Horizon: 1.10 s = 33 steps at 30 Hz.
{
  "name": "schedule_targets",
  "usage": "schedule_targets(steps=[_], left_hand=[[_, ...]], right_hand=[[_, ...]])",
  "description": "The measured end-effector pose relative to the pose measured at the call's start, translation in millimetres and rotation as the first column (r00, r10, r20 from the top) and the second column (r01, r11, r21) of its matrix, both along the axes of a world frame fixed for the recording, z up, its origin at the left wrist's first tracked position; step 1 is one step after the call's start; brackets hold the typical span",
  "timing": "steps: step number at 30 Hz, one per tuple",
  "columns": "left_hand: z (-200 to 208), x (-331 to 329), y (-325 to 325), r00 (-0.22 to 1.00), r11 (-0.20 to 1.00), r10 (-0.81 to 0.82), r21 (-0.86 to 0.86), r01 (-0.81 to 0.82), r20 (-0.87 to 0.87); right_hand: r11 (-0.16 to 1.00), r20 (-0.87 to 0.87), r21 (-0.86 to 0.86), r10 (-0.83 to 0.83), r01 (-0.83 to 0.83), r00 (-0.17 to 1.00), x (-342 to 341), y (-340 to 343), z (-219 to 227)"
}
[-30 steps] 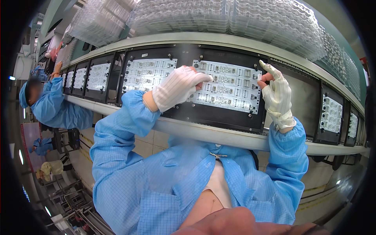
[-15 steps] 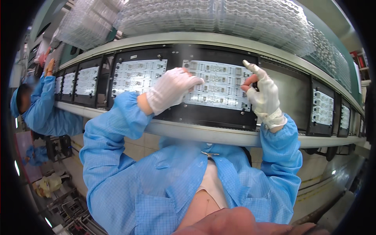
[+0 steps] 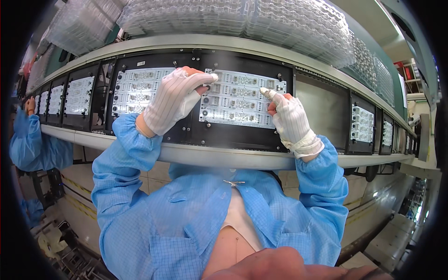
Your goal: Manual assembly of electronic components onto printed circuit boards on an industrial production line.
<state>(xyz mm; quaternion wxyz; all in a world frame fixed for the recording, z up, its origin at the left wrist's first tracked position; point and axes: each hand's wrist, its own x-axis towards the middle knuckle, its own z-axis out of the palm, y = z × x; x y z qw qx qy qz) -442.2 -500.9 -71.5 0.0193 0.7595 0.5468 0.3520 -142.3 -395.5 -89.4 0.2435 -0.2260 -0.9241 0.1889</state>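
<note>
So you've got clear plastic trays (image 3: pixel 224 18) stacked overhead and a co-worker's blue sleeve (image 3: pixel 32 149) far left. Your left hand (image 3: pixel 172 100) and right hand (image 3: pixel 291 121) sit apart, fingertips pressing the white circuit panel (image 3: pixel 238 100) in its black carrier (image 3: pixel 242 135).

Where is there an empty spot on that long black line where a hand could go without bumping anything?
The dark blank panel right of the right hand, before the next small white board, is bare. The grey rail below is bare between the sleeves. It is crowded at the middle white board, where both hands work, the left hand over its left edge.
</note>
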Motion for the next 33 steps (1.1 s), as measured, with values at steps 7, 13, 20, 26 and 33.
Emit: schedule_targets(steps=[7,13,20,26,33], left_hand=[[6,7,-1,1.0,1.0,0.0,0.01,0.0,-0.018],[10,8,-1,0.999,0.999,-0.03,0.016,0.03,0.021],[37,6,-8,0.99,1.0,0.001,0.027,0.003,-0.14],[58,-73,93,0.952,0.947,0.224,0.275,-0.163,-0.207],[59,-151,231,0.834,0.917,0.387,0.258,-0.304,-0.393]], right_hand=[[1.0,0.129,0.027,0.012,-0.016,0.992,10,5,16],[0.997,0.128,-0.067,-0.022,0.031,0.991,14,9,26],[0.968,0.119,0.242,0.043,-0.071,0.992,17,1,8],[0.987,0.107,0.161,-0.019,0.002,0.994,24,5,-6],[0.999,0.212,0.036,0.021,-0.029,0.977,27,40,32]])
